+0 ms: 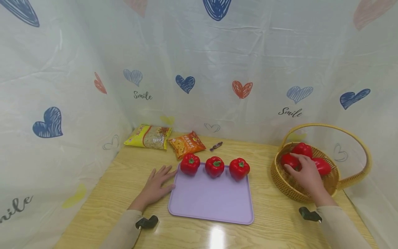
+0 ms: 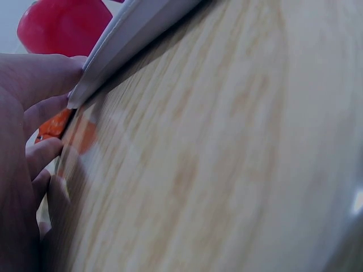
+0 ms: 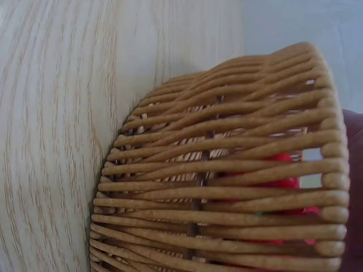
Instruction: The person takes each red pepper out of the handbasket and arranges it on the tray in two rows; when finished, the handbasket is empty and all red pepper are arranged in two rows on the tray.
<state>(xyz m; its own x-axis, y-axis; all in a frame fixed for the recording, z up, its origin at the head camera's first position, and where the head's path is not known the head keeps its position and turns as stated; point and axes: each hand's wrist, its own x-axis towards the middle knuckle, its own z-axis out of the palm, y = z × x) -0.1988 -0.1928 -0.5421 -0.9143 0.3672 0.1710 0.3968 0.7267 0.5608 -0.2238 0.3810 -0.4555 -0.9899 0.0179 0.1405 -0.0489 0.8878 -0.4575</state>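
Observation:
Three red bell peppers stand in a row along the far edge of a light purple tray. My left hand, fingers spread, touches the tray's left edge; the left wrist view shows thumb and finger at the tray's rim. On the right, my right hand reaches into a wicker basket, thumb and fingers around the leftmost pepper there. Two more peppers lie beside it. The basket wall hides most of that hand in the right wrist view.
A yellow snack bag and an orange snack bag lie behind the tray, with a small brown wrapped piece to their right. The basket's tall handle arches over its right side. A patterned curtain stands behind the wooden table.

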